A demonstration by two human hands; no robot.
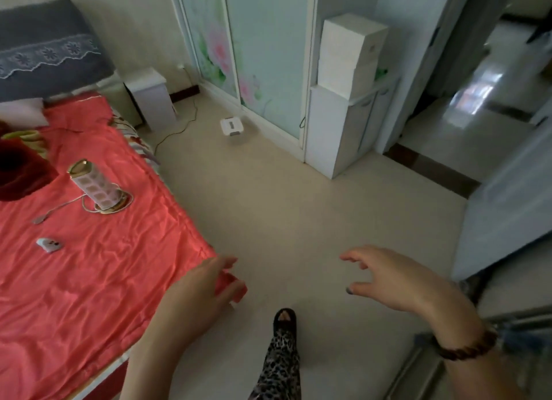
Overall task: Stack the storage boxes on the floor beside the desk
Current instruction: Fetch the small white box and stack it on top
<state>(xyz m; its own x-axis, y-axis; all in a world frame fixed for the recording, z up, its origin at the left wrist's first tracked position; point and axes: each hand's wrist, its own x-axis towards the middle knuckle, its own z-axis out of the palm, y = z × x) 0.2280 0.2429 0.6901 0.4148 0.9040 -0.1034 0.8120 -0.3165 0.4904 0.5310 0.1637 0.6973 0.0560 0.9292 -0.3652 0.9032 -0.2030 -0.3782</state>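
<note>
A stack of white storage boxes [352, 50] stands on top of a white cabinet [334, 131] at the far right of the sliding wardrobe doors. A small white lidded box [231, 126] lies on the floor in front of those doors. My left hand [203, 292] is low at the corner of the bed, fingers spread over the red sheet's edge, holding nothing. My right hand [397, 280] hovers over bare floor, fingers apart and empty. Both hands are far from the boxes.
A bed with a red sheet [89, 265] fills the left, carrying a tower socket strip [95, 187] and small items. A white bedside unit [152, 98] stands by the wall with a cable across the floor. A doorway [478, 107] opens at right. My foot [283, 340] is below.
</note>
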